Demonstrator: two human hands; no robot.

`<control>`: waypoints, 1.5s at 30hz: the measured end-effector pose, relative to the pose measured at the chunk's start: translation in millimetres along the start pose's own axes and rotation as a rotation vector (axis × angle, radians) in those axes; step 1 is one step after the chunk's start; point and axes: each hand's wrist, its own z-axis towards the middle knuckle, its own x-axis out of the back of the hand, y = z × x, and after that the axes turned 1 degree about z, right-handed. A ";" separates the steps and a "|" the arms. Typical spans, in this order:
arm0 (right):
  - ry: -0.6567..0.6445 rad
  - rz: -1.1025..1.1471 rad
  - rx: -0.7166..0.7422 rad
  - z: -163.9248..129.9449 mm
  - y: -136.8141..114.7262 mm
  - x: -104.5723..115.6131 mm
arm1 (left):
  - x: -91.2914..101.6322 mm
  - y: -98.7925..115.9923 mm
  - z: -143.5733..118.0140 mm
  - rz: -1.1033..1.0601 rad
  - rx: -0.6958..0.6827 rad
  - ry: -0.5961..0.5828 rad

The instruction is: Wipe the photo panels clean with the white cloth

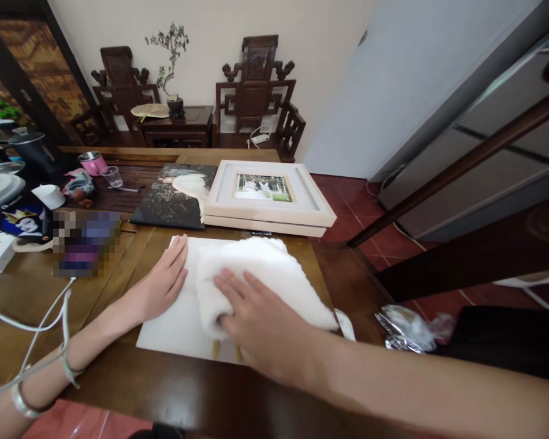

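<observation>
Before you, on the counter [165, 396]: white cloth [277, 274] over white panel [176, 335]. Your left grip [167, 283]: flat on panel, unclosed. Your right grip [258, 317]: fingers curved on cloth, hold unclear. From cloth: framed photo [265, 189], twelve o'clock; white cable [66, 317], nine; crinkled plastic [407, 326], three.

Through my feed I see a home: carved chair [257, 85] and photo [264, 189] at twelve o'clock, plant [174, 46] at eleven, mug [94, 164] at ten.

2 carved chairs [259, 79] flank a side table [199, 113]; on it, a potted plant [175, 104]; nearer, left of it, a pink mug [93, 163].
</observation>
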 end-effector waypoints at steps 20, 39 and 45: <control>0.039 0.246 -0.124 28.5 17.4 18.8 | 13.1 3.9 -6.1 0.030 0.057 -0.152; 0.010 0.205 -0.330 -41.2 34.3 -5.4 | 7.6 3.9 -5.1 0.058 0.074 -0.165; 0.104 0.225 -0.113 -79.5 -27.2 -31.9 | 7.4 2.4 -3.7 0.085 0.068 -0.167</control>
